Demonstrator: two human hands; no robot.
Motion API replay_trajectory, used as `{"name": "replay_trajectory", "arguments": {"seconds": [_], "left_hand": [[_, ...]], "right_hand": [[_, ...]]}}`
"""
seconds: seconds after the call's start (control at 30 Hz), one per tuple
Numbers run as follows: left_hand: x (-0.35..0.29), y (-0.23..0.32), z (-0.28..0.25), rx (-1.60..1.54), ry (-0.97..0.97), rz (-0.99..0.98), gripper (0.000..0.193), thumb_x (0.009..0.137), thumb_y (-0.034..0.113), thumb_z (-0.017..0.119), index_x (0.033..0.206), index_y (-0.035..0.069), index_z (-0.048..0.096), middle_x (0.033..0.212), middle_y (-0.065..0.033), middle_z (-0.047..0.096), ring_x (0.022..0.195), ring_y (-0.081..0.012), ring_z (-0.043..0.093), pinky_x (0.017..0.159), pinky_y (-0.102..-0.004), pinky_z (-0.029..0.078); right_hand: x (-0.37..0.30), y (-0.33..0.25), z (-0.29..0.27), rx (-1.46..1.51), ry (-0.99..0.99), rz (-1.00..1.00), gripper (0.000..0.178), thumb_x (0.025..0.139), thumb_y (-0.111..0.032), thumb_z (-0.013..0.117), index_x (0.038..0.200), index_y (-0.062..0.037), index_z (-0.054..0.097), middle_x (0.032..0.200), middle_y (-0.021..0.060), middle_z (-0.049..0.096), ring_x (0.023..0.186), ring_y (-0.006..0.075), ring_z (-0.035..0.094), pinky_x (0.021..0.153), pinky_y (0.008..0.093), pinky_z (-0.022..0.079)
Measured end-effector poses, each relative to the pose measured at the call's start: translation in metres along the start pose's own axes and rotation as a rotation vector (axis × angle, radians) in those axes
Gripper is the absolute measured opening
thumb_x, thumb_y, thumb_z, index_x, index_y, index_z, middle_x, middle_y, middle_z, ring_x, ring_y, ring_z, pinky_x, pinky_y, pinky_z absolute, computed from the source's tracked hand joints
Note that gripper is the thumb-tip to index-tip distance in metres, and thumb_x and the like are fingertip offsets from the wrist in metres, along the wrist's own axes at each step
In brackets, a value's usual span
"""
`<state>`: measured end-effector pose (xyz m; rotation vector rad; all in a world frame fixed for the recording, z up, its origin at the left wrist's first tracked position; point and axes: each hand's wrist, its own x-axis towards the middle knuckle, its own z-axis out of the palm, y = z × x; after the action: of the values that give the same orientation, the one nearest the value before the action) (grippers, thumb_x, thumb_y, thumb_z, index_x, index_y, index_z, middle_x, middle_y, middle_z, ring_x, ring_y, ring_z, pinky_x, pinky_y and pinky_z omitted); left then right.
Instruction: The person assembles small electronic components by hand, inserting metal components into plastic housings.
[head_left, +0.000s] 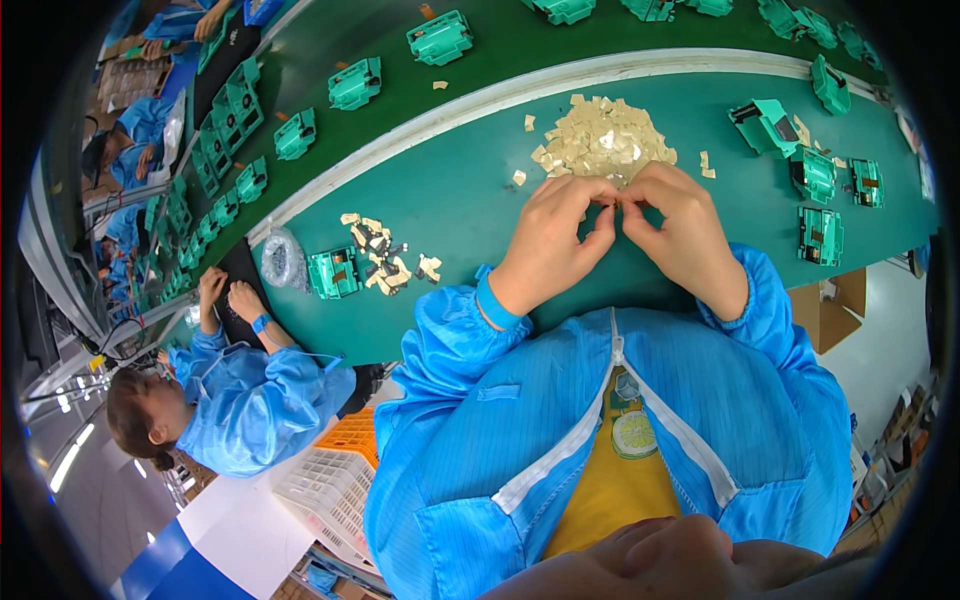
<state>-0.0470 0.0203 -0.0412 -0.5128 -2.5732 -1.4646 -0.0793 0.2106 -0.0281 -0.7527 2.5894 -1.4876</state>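
Workbench covered in green matting is stretching across the view, with a darker green conveyor belt curving behind it and carrying about a dozen teal plastic housings. Four more teal plastic housings are lying at the person's right, and one teal housing is sitting at the left beside a scatter of roughly ten small tan pieces. One heap of small tan adhesive squares, too many to count, is lying just beyond the hands. A co-worker in a blue smock is sitting to the left.

Both hands are meeting over the mat, just in front of the heap. The left hand and right hand are pinching one tiny tan piece between thumb and forefinger tips, the other fingers curling in.

Judging from the grip, the piece is so small that it could slip and drop among the loose squares, or fold and stick to a fingertip if the hands pull unevenly.
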Motion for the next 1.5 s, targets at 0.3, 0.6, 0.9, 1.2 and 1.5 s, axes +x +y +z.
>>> {"name": "replay_trajectory", "arguments": {"seconds": [0.3,0.6,0.9,1.2,1.5], "left_hand": [[-0.001,-0.006,0.001,-0.019,0.058,-0.020,0.026,0.085,-0.002,0.073,0.108,0.003,0.062,0.098,-0.0109,0.071,0.088,-0.0252,0.070,0.079,-0.0357,0.056],[-0.002,-0.004,0.000,-0.136,0.086,-0.105,0.024,0.088,-0.001,0.073,0.108,0.004,0.061,0.099,-0.0091,0.072,0.090,-0.0208,0.070,0.082,-0.0332,0.054],[0.002,-0.020,-0.004,0.196,0.139,0.080,0.026,0.085,0.002,0.076,0.106,0.007,0.062,0.093,-0.0071,0.067,0.085,-0.0264,0.065,0.079,-0.0388,0.048],[-0.011,-0.031,-0.011,0.466,0.121,0.389,0.031,0.079,0.004,0.073,0.109,0.009,0.067,0.100,-0.0045,0.069,0.090,-0.0222,0.065,0.081,-0.0384,0.047],[-0.012,-0.023,-0.018,0.412,0.178,0.427,0.034,0.078,0.005,0.078,0.111,0.009,0.067,0.102,-0.0044,0.070,0.091,-0.0219,0.067,0.081,-0.0380,0.048]], "right_hand": [[0.008,0.007,-0.001,0.161,0.030,0.155,0.008,0.086,-0.003,0.072,0.088,0.0026,0.067,0.085,0.0113,0.065,0.076,0.0230,0.064,0.068,0.0352,0.051],[0.011,0.015,-0.001,0.117,-0.066,0.096,0.009,0.098,-0.004,0.061,0.097,0.0029,0.065,0.090,0.0142,0.066,0.076,0.0246,0.065,0.067,0.0367,0.050],[0.026,0.046,0.006,0.103,0.094,0.176,0.012,0.096,-0.008,0.065,0.100,0.0021,0.069,0.085,0.0149,0.070,0.075,0.0263,0.070,0.068,0.0354,0.054],[0.045,0.031,-0.010,0.611,-0.377,0.800,0.035,0.096,-0.032,0.072,0.078,-0.0012,0.068,0.064,0.0032,0.061,0.053,0.0098,0.054,0.050,0.0247,0.041],[0.104,0.036,-0.027,0.322,-0.245,0.313,0.021,0.090,-0.022,0.073,0.089,-0.0010,0.072,0.071,0.0030,0.063,0.062,0.0120,0.057,0.055,0.0287,0.045]]}}
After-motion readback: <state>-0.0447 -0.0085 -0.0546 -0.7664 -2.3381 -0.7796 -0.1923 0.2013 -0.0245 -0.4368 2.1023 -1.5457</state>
